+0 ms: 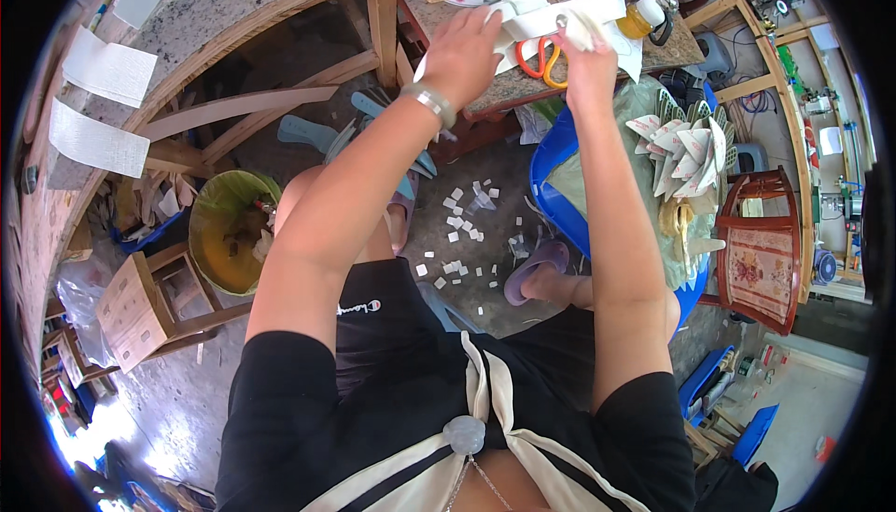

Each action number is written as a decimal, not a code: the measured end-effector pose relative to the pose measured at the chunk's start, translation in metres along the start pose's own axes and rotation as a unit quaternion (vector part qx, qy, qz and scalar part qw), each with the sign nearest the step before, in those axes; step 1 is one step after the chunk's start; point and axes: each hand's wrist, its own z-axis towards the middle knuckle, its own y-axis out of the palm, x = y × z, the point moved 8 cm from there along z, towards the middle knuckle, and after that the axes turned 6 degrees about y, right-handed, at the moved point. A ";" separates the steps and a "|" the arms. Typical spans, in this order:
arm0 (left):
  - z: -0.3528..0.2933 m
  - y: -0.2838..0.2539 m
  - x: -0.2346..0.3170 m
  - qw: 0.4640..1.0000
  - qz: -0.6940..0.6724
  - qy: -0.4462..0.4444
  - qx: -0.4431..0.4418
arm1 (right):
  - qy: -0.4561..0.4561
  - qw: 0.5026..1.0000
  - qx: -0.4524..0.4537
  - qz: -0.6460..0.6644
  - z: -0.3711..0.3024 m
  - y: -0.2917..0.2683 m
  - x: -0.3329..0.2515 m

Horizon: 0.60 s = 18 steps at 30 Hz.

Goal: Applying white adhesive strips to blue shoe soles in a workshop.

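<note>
At the small stone-topped table (499,94), my left hand (465,56) has its fingers bent around the left end of a white strip (571,17). A bracelet circles that wrist. My right hand (590,66) is closed on a soft white piece (584,31) at the strip's right part; its exact shape is partly hidden by the fingers. Just left of my right hand lie scissors with orange and yellow handles (528,62). More white sheet material (631,56) rests on the tabletop, beneath and beside the hands.
A glass jar with yellow contents (640,19) stands right of my right hand. A blue tub (551,171) at the right bears a pile of white-and-red pieces (689,153). Small white bits (457,223) are scattered on the floor. A yellow-green bin (229,241) stands left; a wooden chair (761,251), far right.
</note>
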 end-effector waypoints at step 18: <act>0.046 0.069 -0.007 0.999 0.018 0.018 -0.036 | -0.065 0.995 -0.043 0.062 -0.078 -0.016 -0.004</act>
